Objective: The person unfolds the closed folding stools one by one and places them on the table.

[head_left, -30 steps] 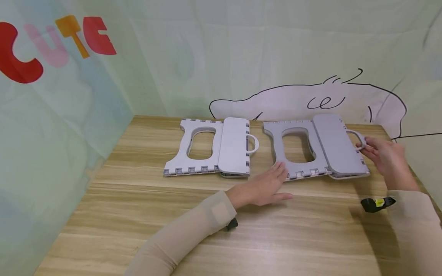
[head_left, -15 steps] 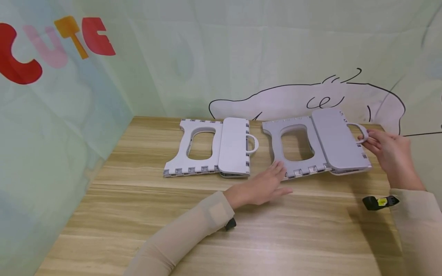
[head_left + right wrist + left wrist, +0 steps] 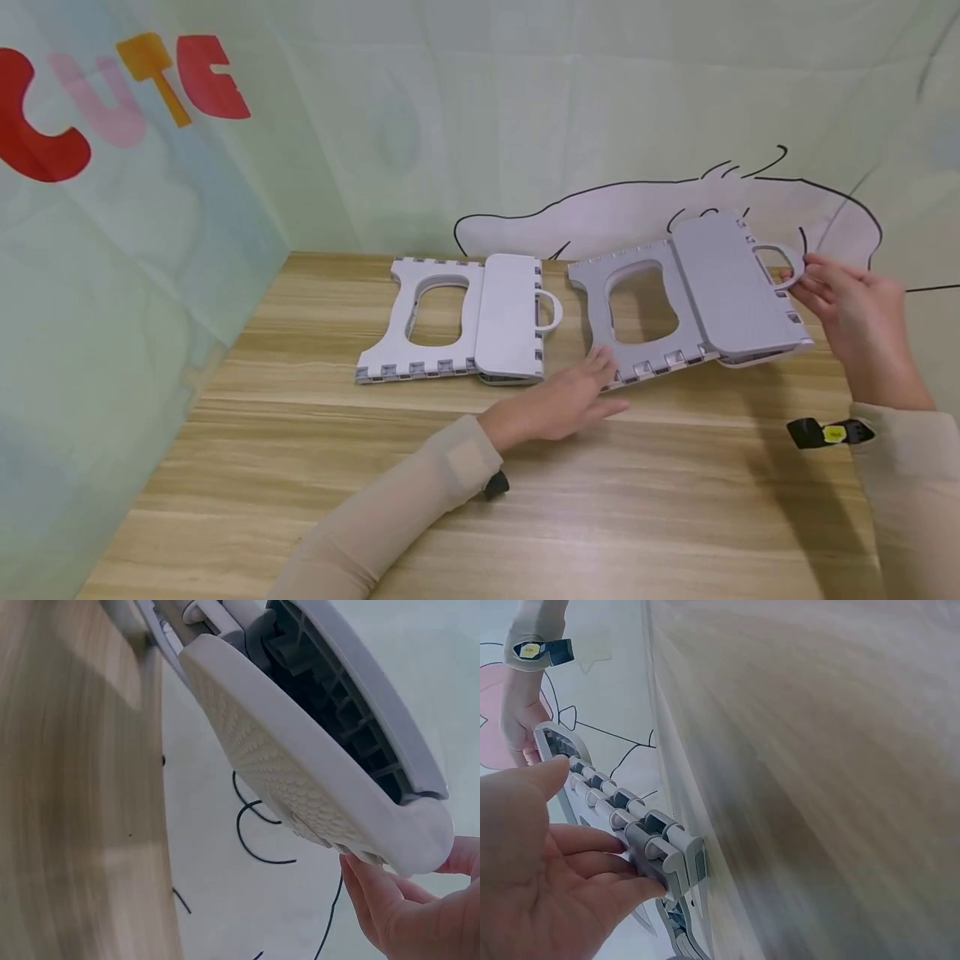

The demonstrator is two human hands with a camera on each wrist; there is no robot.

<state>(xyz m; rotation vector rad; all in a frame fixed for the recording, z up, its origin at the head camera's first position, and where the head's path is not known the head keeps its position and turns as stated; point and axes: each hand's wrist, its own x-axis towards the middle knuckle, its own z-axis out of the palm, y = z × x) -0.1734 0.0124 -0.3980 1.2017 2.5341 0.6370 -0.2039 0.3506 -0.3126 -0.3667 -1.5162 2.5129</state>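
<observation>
Two folded plastic step stools lie side by side in the head view. The grey folding stool (image 3: pixel 738 287) on the right is tilted, its handle end raised off the table and its leg end low. My right hand (image 3: pixel 862 317) pinches the loop handle (image 3: pixel 797 268). Against the stool's near left corner rest the extended fingers of my left hand (image 3: pixel 551 404), thumb held apart. The left wrist view shows the left hand (image 3: pixel 562 885) along the hinged edge of the stool (image 3: pixel 619 817). Seen from the right wrist, the stool's textured face (image 3: pixel 277 765) hangs above the table.
A paler folding stool (image 3: pixel 507 312) lies flat to the left, its handle pointing right. The wooden table (image 3: pixel 300 467) ends at a printed cloth backdrop (image 3: pixel 390 125) behind and to the left. Both forearms reach in over the table from the front.
My right hand has lifted the handle end of the grey folding stool and moved up and slightly right. My left hand has shifted slightly left, staying at the stool's corner. The paler stool stays put.
</observation>
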